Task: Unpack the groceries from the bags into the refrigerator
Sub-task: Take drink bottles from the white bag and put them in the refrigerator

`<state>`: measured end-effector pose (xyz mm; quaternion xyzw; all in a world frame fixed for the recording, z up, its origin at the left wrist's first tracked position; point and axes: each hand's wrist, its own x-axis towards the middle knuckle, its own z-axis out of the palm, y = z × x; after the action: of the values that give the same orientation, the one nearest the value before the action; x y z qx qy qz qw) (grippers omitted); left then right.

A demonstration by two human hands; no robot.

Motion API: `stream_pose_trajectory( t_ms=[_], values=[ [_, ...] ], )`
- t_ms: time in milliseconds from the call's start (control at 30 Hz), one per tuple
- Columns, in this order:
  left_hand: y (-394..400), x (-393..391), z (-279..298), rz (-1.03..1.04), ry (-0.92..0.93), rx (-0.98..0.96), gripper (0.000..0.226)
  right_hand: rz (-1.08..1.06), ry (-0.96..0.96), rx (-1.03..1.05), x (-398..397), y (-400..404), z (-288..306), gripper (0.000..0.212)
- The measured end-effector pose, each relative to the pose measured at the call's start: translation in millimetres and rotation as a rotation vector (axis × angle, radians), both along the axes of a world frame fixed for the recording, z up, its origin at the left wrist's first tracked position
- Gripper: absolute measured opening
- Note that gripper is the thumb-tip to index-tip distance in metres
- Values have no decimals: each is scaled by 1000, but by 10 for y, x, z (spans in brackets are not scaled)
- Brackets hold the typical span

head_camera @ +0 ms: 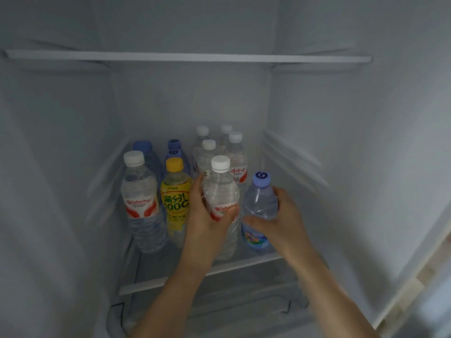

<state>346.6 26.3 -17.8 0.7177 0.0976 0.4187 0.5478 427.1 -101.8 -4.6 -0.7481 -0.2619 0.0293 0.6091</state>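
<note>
Left hand (pixel 207 211) gripped white-capped water bottle (pixel 220 191), frame centre; right hand (pixel 280 215) gripped blue-capped bottle (pixel 260 203) just right of it; both upright on fridge shelf (pixel 195 276); yellow drink bottle (pixel 175 198) left of them, more bottles behind.

Two bare forearms, no sleeves in view. Left hand (pixel 207 211) and right hand (pixel 280 220): no rings, no gloves.

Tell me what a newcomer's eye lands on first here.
Two hands reach into the fridge: the left hand grips a white-capped bottle, the right hand a blue-capped bottle, both at the shelf's front right. Left of them stands a yellow bottle, the brightest thing among the clear ones.
</note>
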Motion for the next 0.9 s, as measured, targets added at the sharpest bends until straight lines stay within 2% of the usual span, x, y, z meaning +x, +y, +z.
stream_pose_trajectory(
  t_ms=[133, 233, 367, 500, 633, 733, 900],
  values=[
    [-32, -42, -153, 29, 18, -4, 78, 14, -4, -14, 72, -14, -60, 57],
    [-143, -59, -403, 172, 83, 15, 73, 2, -7, -6, 114, -45, -92, 62],
    [-278, -30, -713, 359, 165, 56, 89, 5, -24, 36, 89, -66, -233, 58],
    [-407, 35, -759, 478, 248, 126, 108, -22, -10, 37, 43, -86, -503, 60],
    [-441, 124, -711, 505, 300, 100, 108, -24, -43, -21, 152, -34, -632, 62],
    [-398, 233, -713, 554, 293, 161, 104, 5, -55, -16, 230, 44, -640, 64],
    [-285, 430, -777, 634, 355, 231, 98, 23, -78, 35, 278, 198, -650, 52]
  ],
)
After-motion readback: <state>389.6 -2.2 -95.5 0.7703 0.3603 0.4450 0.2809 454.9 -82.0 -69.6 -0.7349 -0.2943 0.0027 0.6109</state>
